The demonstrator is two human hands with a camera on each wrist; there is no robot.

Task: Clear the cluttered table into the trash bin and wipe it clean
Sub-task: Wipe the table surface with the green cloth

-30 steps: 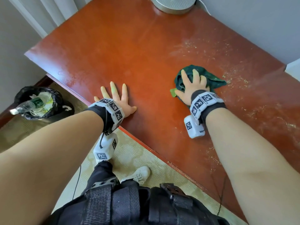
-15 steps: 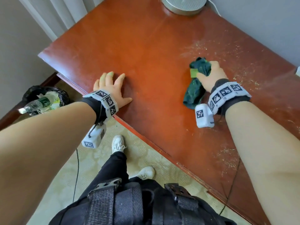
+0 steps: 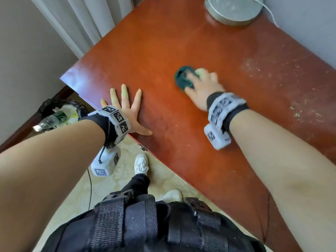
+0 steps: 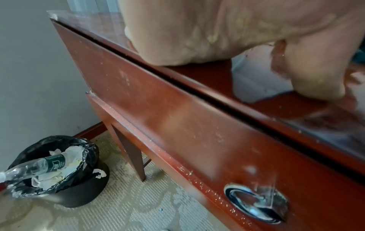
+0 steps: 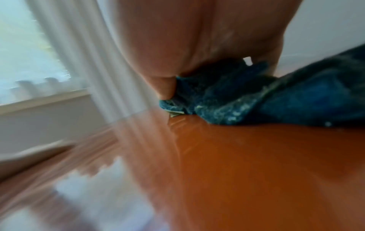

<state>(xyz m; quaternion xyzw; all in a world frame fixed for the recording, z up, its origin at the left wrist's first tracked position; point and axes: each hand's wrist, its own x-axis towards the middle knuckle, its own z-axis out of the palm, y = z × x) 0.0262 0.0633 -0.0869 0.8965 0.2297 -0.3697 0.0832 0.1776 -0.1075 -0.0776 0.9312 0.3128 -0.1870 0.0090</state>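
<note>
The red-brown table (image 3: pixel 163 42) fills the head view. My left hand (image 3: pixel 125 108) lies flat near its front left edge, fingers spread, holding nothing; the left wrist view shows its palm (image 4: pixel 197 31) resting on the tabletop edge. My right hand (image 3: pixel 200 88), blurred by motion, grips a bunched dark green cloth (image 3: pixel 182 77) and presses it on the middle of the table. The right wrist view shows the cloth (image 5: pixel 276 96), speckled with pale dust, under the palm. The black-lined trash bin (image 3: pixel 54 110) stands on the floor to the left.
Pale crumbs and dust (image 3: pixel 272 73) streak the table's right side. A round grey lamp base (image 3: pixel 234 10) stands at the far edge. A plastic bottle (image 4: pixel 39 167) and crumpled paper stick out of the bin. A drawer with a metal pull (image 4: pixel 254 203) faces me, and curtains hang at the far left.
My right hand has carried the cloth leftward from the dusty right side to the table's middle, bunching it along the way. My left hand stayed on the front edge, and its fingers have spread.
</note>
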